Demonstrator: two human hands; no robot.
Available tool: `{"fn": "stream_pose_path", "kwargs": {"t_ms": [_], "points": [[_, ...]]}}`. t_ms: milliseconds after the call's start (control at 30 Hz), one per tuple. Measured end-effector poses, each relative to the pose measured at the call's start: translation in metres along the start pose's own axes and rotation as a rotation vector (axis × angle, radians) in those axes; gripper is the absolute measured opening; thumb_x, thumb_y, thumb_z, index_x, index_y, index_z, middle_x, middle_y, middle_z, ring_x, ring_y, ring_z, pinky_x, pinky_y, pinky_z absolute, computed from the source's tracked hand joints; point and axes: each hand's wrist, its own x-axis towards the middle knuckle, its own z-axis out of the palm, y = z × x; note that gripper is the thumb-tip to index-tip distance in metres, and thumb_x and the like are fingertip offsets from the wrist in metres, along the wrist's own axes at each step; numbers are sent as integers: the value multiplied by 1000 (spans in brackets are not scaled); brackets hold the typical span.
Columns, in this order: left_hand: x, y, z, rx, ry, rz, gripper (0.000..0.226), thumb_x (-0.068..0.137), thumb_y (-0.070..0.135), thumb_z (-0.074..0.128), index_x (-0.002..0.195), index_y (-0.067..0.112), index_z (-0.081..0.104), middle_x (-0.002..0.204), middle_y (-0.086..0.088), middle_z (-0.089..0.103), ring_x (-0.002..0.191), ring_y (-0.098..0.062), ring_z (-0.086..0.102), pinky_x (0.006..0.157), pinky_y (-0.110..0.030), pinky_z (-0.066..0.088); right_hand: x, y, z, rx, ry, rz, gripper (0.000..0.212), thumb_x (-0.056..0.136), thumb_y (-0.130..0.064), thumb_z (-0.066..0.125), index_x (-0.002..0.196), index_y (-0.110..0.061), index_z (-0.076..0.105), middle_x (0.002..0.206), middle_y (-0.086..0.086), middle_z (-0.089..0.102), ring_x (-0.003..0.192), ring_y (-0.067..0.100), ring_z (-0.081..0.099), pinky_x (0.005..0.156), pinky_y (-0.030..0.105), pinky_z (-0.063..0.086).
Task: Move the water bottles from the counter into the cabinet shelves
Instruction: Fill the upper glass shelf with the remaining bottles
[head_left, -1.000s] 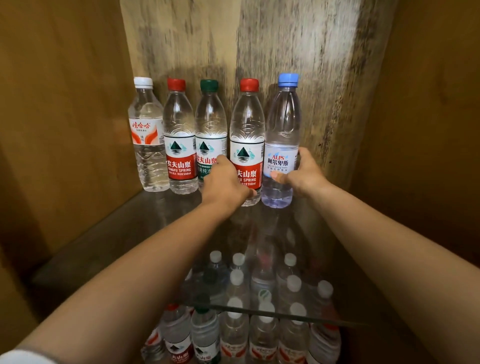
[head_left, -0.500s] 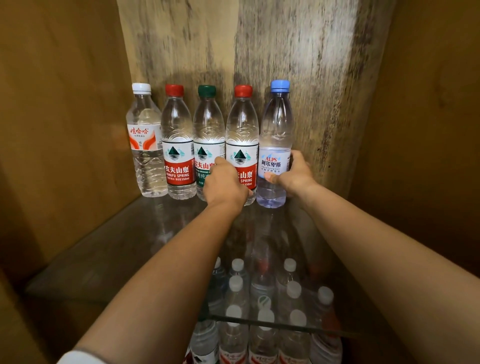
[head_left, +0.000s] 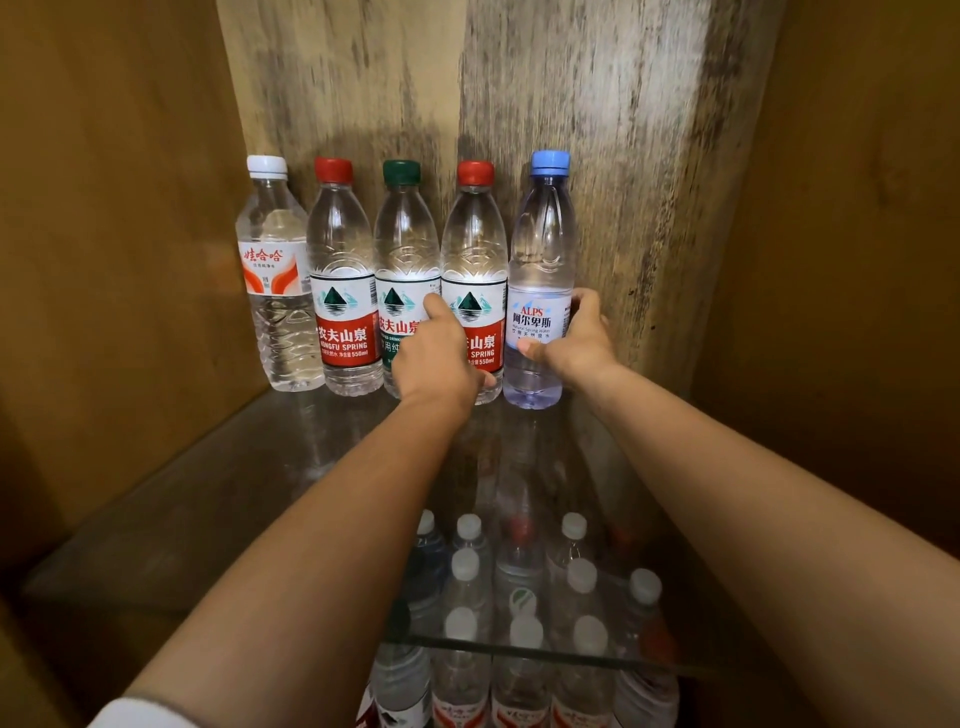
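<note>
**Two bottles set down at the right end of the back row**

Five bottles stand upright in a line along the back edge of the glass shelf, tight against the rear panel. From the left: a white-cap bottle, a red-cap bottle, a green-cap bottle, a second red-cap bottle and a blue-cap bottle. Neighbours touch or nearly touch, which packs the row and leaves the front of the shelf free for more.

The left hand is wrapped round the lower body of the second red-cap bottle, thumb showing on its right side and a fingertip reaching up between it and the green-cap bottle. The right hand clasps the blue-cap bottle at label height, thumb in front, fingers curled behind. Both grips sit low on the body, probably so that the bottles stay steady and upright as they are pushed back into line. Both bottles look to be resting on the glass already, though the left hand hides the base of its bottle.

Seen through the glass, the shelf below holds many more bottles, standing close together with caps up.

My reading is that this pair is placed and only the release is left. The hands should come away straight toward the front edge; a sideways tug could topple a neighbour, since the row is so tight.
</note>
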Motion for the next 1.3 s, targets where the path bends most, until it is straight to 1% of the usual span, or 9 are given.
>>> {"fn": "stream_pose_path", "kwargs": {"t_ms": [367, 667, 767, 867, 933, 1000, 1100, 1200, 1300], "points": [[5, -6, 3, 97, -20, 32, 80, 66, 37, 81, 120, 10, 29, 110, -15, 62, 102, -38, 61, 77, -44, 48, -1, 3, 2, -13, 0, -33, 66, 75, -6, 73, 125, -15, 31, 130, 11, 40, 116, 26, 47, 84, 29, 42], [-3, -21, -11, -212, -268, 38, 65, 77, 21, 73, 126, 7, 32, 126, -14, 56, 113, -31, 55, 96, -42, 44, -32, -10, -14, 33, -227, 55, 97, 72, 10, 67, 146, -19, 10, 141, 11, 40, 131, 27, 38, 108, 43, 36], [-19, -15, -28, -287, -309, 72, 45, 78, 22, 72, 116, 11, 50, 114, -10, 64, 104, -28, 60, 91, -38, 46, -66, -22, -36, 32, -264, -34, 86, 79, 9, 61, 146, -18, 13, 132, 5, 46, 118, 16, 45, 94, 26, 40], [-60, 1, -46, -472, -300, 174, 20, 81, 19, 70, 98, 20, 58, 91, -12, 70, 86, -28, 67, 81, -40, 52, -114, -27, -65, 84, -291, -136, 67, 83, 6, 57, 140, -16, 28, 95, -12, 46, 82, 0, 49, 68, 3, 41], [-98, 12, -57, -583, -285, 281, 12, 83, 18, 67, 90, 25, 60, 76, -6, 69, 67, -22, 68, 66, -34, 55, -146, -20, -90, 125, -310, -200, 52, 85, 6, 55, 131, -11, 41, 86, -7, 44, 72, 1, 46, 65, 4, 42], [-139, 23, -61, -651, -314, 392, 7, 83, 23, 65, 89, 26, 62, 66, -1, 67, 53, -16, 64, 54, -25, 53, -178, -8, -120, 148, -351, -262, 38, 85, 4, 56, 120, -10, 50, 88, 1, 50, 75, 9, 51, 75, 17, 47], [-197, 41, -55, -605, -317, 598, 6, 85, 31, 63, 90, 28, 61, 67, 5, 63, 52, -9, 62, 51, -27, 51, -221, 13, -165, 171, -423, -305, 25, 85, -6, 59, 109, -10, 58, 87, 6, 62, 83, 19, 62, 78, 31, 53], [-247, 68, -31, -665, -342, 715, 6, 87, 27, 57, 90, 26, 62, 72, 10, 60, 60, -4, 60, 53, -24, 47, -246, 41, -204, 201, -387, -264, 20, 84, -15, 56, 102, -9, 62, 78, -5, 65, 76, 9, 64, 70, 23, 55], [-288, 101, 5, -751, -420, 741, 9, 87, 27, 55, 89, 25, 63, 72, 18, 58, 65, 4, 56, 57, -7, 39, -258, 80, -237, 230, -284, -182, 15, 82, -16, 55, 92, -9, 64, 71, -1, 63, 68, 5, 61, 64, 13, 49]]}}
